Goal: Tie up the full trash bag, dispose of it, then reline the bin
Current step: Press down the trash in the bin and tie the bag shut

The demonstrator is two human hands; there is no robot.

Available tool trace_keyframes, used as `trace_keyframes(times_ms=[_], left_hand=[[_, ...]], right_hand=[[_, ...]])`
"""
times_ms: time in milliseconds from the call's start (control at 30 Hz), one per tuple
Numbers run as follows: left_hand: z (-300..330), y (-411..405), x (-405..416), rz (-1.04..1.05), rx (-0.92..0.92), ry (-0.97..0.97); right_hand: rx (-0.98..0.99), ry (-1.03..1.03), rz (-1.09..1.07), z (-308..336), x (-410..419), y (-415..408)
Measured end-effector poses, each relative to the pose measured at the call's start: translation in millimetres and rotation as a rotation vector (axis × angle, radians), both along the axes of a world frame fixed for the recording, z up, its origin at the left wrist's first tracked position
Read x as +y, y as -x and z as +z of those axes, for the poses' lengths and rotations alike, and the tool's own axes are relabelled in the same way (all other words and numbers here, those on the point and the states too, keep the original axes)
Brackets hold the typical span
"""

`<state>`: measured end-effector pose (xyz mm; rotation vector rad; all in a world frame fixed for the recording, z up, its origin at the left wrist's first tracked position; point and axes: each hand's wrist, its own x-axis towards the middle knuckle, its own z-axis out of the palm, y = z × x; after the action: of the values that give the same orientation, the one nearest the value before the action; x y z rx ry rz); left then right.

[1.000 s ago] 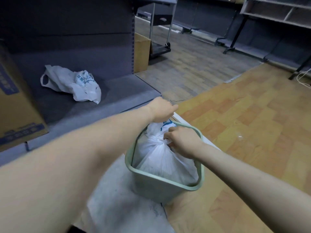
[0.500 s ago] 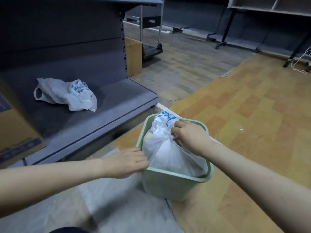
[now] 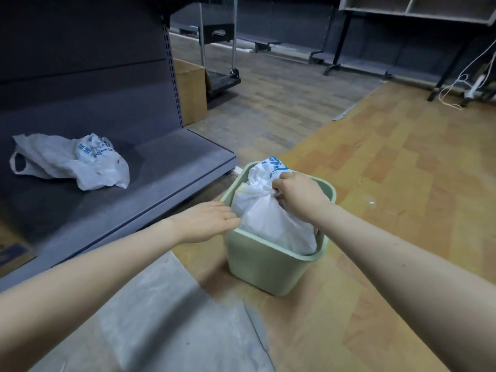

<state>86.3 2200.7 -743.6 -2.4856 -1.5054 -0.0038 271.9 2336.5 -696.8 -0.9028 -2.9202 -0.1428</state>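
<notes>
Head view: a full white trash bag (image 3: 271, 224), seated in a pale green bin (image 3: 265, 267) on the wooden floor (image 3: 389, 183), was gripped at its gathered neck by the right hand (image 3: 299, 197), fingers curled tight. The left hand (image 3: 209, 221) was laid flat, fingers straight, against the bin's left rim, nothing held. A spare plastic bag (image 3: 72, 161) was seen on the grey shelf (image 3: 166, 167), far left.

Dim room: wood-pattern floor (image 3: 389, 162), grey shelving unit (image 3: 112, 84) at left, cardboard box (image 3: 192, 92) beside it.
</notes>
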Motion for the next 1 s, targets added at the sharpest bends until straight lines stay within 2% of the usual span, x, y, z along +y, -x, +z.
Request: trace_keyframes(times_ms=[133,200,333,500,600,733,867,1000], left_hand=[[-6.5,-3.9,-3.8,0.049,-0.037,-0.007],[-11.7,-21.9,-3.9,0.135,-0.108,0.034],[-17.8,-37.4,-4.2,0.171,-0.136,-0.015],[-22.2,-34.0,-1.3,0.223,-0.166,-0.008],[-22.7,-37.0,-2.2,0.239,-0.158,0.017],[-15.4,-40.3,-8.5,0.194,-0.148,-0.019],[-19.7,-31.1,-22.9,0.091,-0.226,-0.042],[-28.8,-22.5,-30.7,0.107,-0.06,-0.123]], right_hand=[[0.138,0.023,-0.002,-9.2,-1.8,6.5],[0.159,0.029,0.002,-11.1,-0.9,3.2],[0.149,0.013,-0.007,-8.4,-2.7,-2.0],[0.288,0.008,-0.038,21.9,-4.2,2.8],[0.289,-0.025,-0.029,39.5,-3.4,2.9],[0.248,-0.024,-0.019,45.6,-4.9,0.6],[0.307,-0.016,-0.044,66.4,3.2,1.2],[0.365,-0.058,-0.019,99.3,14.8,2.6]])
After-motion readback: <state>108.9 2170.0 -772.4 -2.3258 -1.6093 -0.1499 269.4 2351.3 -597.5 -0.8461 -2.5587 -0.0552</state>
